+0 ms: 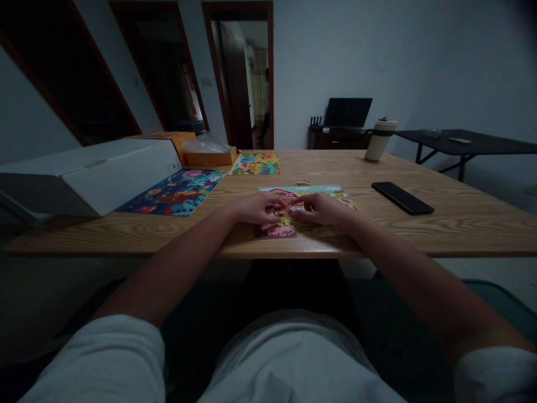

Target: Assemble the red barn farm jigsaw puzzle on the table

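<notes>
Both hands, left hand (255,208) and right hand (323,209), rest on the jigsaw puzzle (304,193) at centre frame near the counter (461,218) edge, fingers narrowly pinching small pieces; a careless push could slide pieces off.

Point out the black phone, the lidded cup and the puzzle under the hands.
black phone (401,197), head view, middle of its dark face.
lidded cup (380,140), head view, middle of its pale body.
puzzle (312,190), head view, far edge above the hands.
</notes>
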Demonstrator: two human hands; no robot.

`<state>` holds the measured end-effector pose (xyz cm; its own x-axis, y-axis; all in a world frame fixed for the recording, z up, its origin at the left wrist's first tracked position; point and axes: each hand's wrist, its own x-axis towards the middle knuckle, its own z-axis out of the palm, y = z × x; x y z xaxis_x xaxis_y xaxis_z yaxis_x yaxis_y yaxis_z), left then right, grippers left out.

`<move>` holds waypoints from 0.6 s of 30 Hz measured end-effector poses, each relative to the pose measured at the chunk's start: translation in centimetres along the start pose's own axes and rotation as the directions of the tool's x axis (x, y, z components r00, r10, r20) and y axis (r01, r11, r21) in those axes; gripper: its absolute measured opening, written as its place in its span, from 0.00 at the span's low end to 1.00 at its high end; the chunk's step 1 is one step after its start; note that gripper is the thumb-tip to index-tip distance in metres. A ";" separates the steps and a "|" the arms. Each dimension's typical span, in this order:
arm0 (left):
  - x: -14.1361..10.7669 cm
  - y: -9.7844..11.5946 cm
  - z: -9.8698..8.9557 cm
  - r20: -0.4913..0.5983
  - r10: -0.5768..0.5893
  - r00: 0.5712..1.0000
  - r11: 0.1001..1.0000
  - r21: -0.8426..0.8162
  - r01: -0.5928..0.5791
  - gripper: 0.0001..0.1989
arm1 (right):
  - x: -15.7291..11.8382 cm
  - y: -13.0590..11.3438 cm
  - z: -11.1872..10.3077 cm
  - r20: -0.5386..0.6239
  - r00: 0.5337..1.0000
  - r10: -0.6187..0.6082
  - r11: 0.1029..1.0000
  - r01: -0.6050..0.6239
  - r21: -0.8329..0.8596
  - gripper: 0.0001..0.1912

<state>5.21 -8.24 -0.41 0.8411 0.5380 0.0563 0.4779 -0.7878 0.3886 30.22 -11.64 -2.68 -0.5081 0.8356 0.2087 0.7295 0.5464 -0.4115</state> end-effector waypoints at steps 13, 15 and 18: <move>-0.3 -1.4 -0.5 0.044 -0.043 0.998 0.994 0.106 0.038 0.13 | 0.5 -0.8 1.1 0.044 0.996 -0.074 0.987 0.080 -0.142 0.17; -0.3 -1.4 -0.6 0.051 -0.048 0.998 0.993 0.108 0.042 0.14 | 0.5 -0.8 1.2 0.049 0.995 -0.092 0.983 0.098 -0.156 0.18; -0.3 -1.5 -0.5 0.066 -0.053 0.996 0.994 0.100 0.046 0.15 | 0.3 -0.9 1.2 0.042 0.993 -0.110 0.980 0.116 -0.161 0.19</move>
<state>4.13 -7.08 -0.50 0.8293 0.5582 -0.0253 0.5395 -0.7881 0.2964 28.91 -11.96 -3.30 -0.6045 0.7670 0.2152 0.7300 0.6415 -0.2359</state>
